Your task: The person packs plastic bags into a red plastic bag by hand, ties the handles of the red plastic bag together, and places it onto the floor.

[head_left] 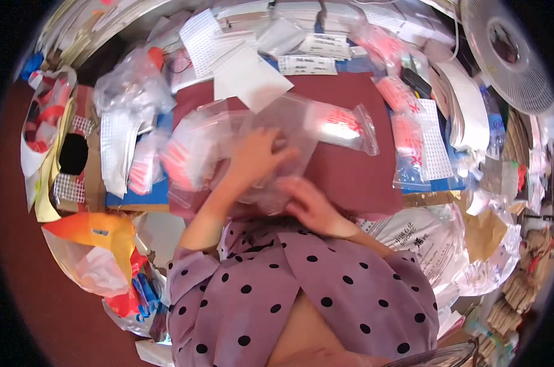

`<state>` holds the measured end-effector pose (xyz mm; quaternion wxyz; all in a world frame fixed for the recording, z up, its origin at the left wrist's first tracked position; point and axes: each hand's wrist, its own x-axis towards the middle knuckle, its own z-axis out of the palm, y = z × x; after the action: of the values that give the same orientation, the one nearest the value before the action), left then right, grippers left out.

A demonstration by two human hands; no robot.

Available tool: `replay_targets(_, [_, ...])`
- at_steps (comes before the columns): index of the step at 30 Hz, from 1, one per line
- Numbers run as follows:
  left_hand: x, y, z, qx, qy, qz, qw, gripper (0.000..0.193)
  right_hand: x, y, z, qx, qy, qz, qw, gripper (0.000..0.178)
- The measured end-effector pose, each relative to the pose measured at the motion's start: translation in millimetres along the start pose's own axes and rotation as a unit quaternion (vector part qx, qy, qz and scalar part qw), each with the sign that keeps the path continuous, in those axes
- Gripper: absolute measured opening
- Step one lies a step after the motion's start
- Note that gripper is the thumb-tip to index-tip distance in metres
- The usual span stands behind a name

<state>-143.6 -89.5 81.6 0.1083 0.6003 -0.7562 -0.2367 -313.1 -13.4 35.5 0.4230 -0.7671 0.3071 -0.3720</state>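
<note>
A large clear plastic bag (289,125) lies on the dark red mat in front of me. My left hand (258,156) is over it, fingers apart and slightly bent, somewhat blurred. Close to the bag's near end, my right hand (313,205) has its fingers stretched out and apart; whether they touch the plastic I cannot tell. Left of my left hand, a pile of clear bags with red printing (191,159) spreads over the mat. A filled clear packet with red print (344,125) rests to the right. White sheets (252,82) lie beyond the bag.
The dark red mat (356,177) covers the table's middle. Red-printed packets (405,131) and stacked papers (463,104) line the right, below a fan (506,49). Crumpled clear plastic (133,82) and white cards (115,150) sit left. A large white sack (427,241) is at the near right.
</note>
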Motion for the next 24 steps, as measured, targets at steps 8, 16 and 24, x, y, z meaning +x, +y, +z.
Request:
replay_targets(8, [-57.0,4.3,56.5,0.114,0.021,0.055,0.992,0.041,17.9,-15.9,-59.3,0.017,-0.022,0.078,0.997,0.025])
replay_targets(16, [-103.2,11.0,55.7,0.174,0.070,0.049,0.981,0.056,12.2,36.9,-51.2,-0.287,0.091,0.164,0.939,0.035])
replay_targets(24, [-143.5,-51.5,37.5,-0.384,0.379,-0.164,0.826,0.072,17.9,26.4,-59.6,0.252,0.019,0.186,0.950,0.014])
